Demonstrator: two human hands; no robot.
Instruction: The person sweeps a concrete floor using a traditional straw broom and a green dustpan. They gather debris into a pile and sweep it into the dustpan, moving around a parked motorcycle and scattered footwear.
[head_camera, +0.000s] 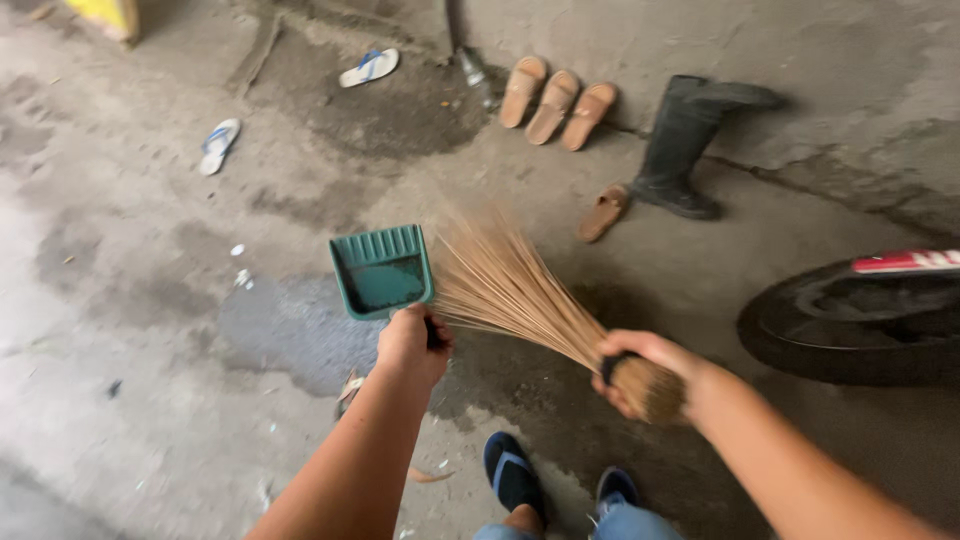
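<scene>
My left hand (410, 345) grips the short handle of a green plastic dustpan (382, 270), which lies on the concrete floor with its mouth facing away from me. My right hand (640, 370) is closed around the bound end of a stick broom (510, 290). The broom's thin tan bristles fan out to the upper left and blur beside the dustpan's right edge. Both forearms reach in from the bottom of the view. My feet in blue sandals (512, 475) stand below the hands.
Tan slippers (555, 103) line the far wall, one more (603, 212) lies beside a black rubber boot (685, 150). Two white-and-blue flip-flops (218, 145) lie at upper left. A motorbike tyre (860, 320) is at right. Bits of litter (240, 275) dot the damp floor.
</scene>
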